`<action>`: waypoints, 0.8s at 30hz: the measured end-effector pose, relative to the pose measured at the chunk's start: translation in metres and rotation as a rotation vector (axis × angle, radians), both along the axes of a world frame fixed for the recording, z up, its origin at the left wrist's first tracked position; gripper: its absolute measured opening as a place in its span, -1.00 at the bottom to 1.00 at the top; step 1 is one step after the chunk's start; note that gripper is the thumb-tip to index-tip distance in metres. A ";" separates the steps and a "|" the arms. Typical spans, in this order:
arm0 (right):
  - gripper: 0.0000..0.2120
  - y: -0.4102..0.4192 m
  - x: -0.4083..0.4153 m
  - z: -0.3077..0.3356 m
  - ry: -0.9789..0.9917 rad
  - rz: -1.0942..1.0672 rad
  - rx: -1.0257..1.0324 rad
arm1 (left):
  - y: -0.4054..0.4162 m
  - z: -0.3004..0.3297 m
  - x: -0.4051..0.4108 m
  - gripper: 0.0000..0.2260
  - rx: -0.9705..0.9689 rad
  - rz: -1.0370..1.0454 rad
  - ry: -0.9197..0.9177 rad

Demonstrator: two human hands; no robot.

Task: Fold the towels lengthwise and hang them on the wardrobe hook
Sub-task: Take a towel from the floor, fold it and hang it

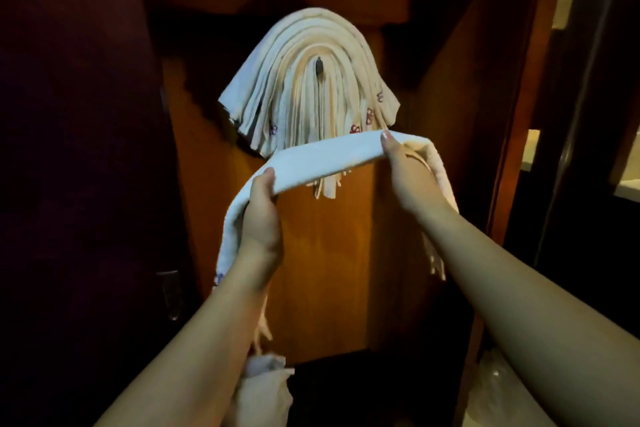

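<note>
A white towel [322, 156], folded into a long narrow strip, stretches between my two hands in front of the wardrobe panel. My left hand [261, 215] grips its left part, and the end hangs down past my wrist. My right hand [407, 177] grips the right part, whose end drops behind my forearm. Just above the strip, several folded cream towels [304, 80] with small red marks hang draped over a dark hook [318, 65]. The held strip sits below that stack and overlaps its lowest ends.
An orange-brown wooden wardrobe panel [329, 270] stands straight ahead. A dark door with a metal handle [169, 291] is at the left. A wooden frame edge [512, 149] rises at the right. More pale cloth [266, 388] lies low beneath my left forearm.
</note>
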State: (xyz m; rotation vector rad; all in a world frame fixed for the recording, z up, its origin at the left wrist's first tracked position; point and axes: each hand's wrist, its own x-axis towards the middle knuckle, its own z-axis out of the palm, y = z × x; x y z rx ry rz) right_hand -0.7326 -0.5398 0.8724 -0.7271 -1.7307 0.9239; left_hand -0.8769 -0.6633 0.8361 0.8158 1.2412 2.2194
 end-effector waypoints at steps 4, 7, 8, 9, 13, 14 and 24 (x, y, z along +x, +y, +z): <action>-0.51 0.051 -0.006 0.014 0.070 -0.016 -0.027 | 0.033 0.027 -0.026 -0.56 0.008 0.054 0.112; -0.64 0.096 -0.013 0.034 0.126 0.067 -0.091 | 0.062 0.049 -0.048 -0.63 0.093 0.058 0.161; -0.64 0.109 -0.016 0.040 0.108 0.088 -0.078 | 0.070 0.056 -0.054 -0.67 0.091 0.061 0.194; -0.61 0.118 -0.017 0.046 0.074 0.088 -0.049 | 0.076 0.064 -0.058 -0.73 0.070 0.062 0.240; -0.51 0.165 -0.030 0.075 0.045 0.134 0.104 | 0.101 0.098 -0.080 -0.68 0.026 0.100 0.462; -0.51 0.175 -0.033 0.083 0.067 0.195 0.066 | 0.104 0.106 -0.087 -0.59 0.002 0.111 0.513; -0.64 0.236 -0.075 0.161 0.350 0.283 -0.042 | 0.145 0.200 -0.152 -0.32 -0.104 0.072 0.691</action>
